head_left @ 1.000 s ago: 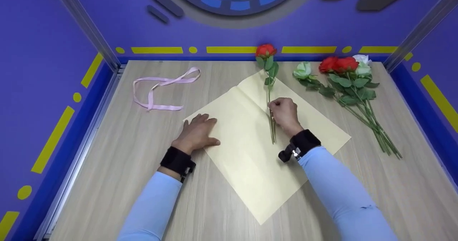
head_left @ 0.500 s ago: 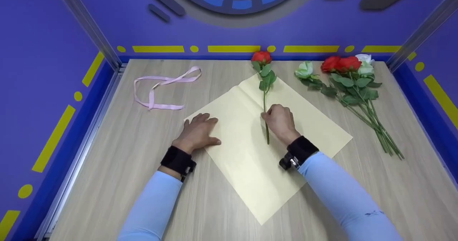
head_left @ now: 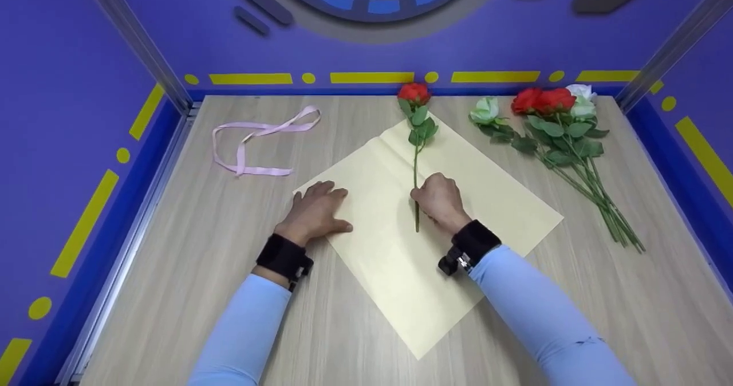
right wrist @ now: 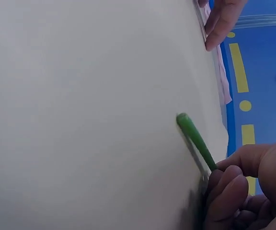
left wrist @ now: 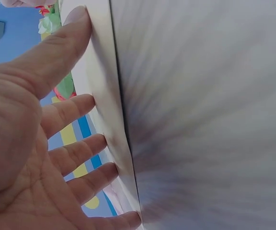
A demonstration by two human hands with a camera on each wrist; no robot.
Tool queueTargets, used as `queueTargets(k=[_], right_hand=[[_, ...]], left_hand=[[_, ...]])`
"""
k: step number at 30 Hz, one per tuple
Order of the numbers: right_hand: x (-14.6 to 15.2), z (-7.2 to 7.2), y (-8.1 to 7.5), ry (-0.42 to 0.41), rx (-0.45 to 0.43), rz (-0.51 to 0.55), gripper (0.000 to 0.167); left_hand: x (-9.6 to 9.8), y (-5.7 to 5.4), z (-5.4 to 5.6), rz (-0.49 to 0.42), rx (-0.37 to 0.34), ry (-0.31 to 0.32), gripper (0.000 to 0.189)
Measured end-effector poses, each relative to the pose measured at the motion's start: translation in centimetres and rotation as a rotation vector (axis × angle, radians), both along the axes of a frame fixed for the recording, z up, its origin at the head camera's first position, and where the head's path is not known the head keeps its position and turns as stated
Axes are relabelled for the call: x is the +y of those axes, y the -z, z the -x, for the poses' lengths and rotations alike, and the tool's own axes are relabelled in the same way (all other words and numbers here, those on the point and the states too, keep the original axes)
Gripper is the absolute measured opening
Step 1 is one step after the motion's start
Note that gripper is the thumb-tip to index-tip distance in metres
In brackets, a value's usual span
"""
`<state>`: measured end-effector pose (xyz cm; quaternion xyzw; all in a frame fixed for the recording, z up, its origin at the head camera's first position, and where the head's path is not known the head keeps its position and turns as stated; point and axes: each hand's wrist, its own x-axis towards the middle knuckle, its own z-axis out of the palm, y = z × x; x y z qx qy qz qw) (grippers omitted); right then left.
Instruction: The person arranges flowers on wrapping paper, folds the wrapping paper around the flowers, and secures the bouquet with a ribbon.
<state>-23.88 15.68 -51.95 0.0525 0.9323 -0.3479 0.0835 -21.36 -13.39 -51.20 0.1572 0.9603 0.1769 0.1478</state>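
Observation:
A red rose (head_left: 414,93) on a green stem lies along the pale yellow wrapping paper (head_left: 395,260), its bloom beyond the paper's far corner. My right hand (head_left: 440,203) pinches the lower stem, and the cut stem end (right wrist: 190,129) juts out past the fingers in the right wrist view. At the paper's left corner my left hand (head_left: 314,213) rests with its fingers spread. In the left wrist view the fingertips (left wrist: 99,140) of that hand touch the paper near its edge.
Several red and white roses (head_left: 555,102) lie in a bunch at the right, stems crossing. A pale rose (head_left: 485,111) sits at the bunch's left. A looped pink ribbon (head_left: 240,151) lies at back left. Blue panels (head_left: 366,48) bound the wooden table (head_left: 189,248).
My right hand has moved left and slightly toward me, bringing the red rose with it; the stem now points nearly straight away from me. The left hand stays put.

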Motion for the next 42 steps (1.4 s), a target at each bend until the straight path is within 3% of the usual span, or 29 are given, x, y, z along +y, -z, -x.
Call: queueTargets(k=[7, 19, 42], right_hand=[[-0.15, -0.28, 0.35, -0.039, 0.08, -0.039, 0.035], [-0.22, -0.31, 0.37, -0.013, 0.091, -0.054, 0.024], [0.36, -0.53, 0.87, -0.008, 0.14, -0.057, 0.034]], left_hand=[[-0.1, -0.02, -0.02, 0.001, 0.011, 0.004, 0.083], [-0.19, -0.19, -0.24, -0.013, 0.041, 0.012, 0.08], [0.22, -0.13, -0.36, 0.015, 0.023, -0.004, 0.083]])
